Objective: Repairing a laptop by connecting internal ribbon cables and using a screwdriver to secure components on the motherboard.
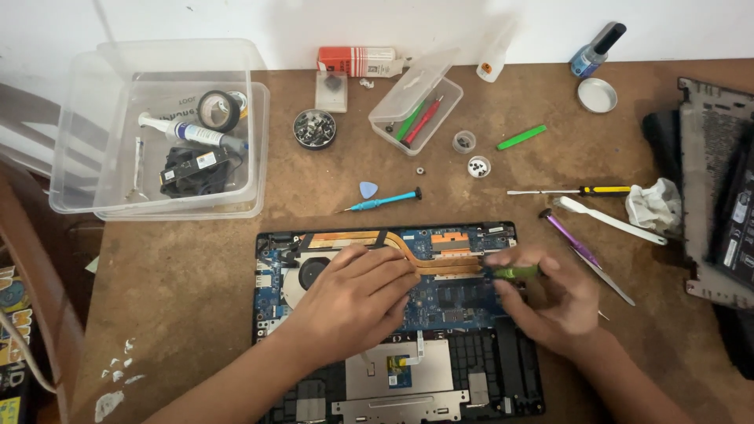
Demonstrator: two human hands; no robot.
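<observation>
An opened laptop base [510,377] lies in front of me with its blue circuit board, fan and copper heat pipes [357,235] exposed. My left hand [357,298] rests flat on the board beside the fan, fingers together, pressing down. My right hand [550,298] grips a green-handled screwdriver [514,272], its tip pointing left at the end of the copper heat pipe near the board's middle.
On the brown table: a clear bin [165,133] with tape and a tube, a small parts box [416,106], a screw dish [314,128], a blue screwdriver [385,201], a yellow-handled screwdriver [581,191], a purple tool [569,235], a white brush [609,220], a black cover [707,188] at right.
</observation>
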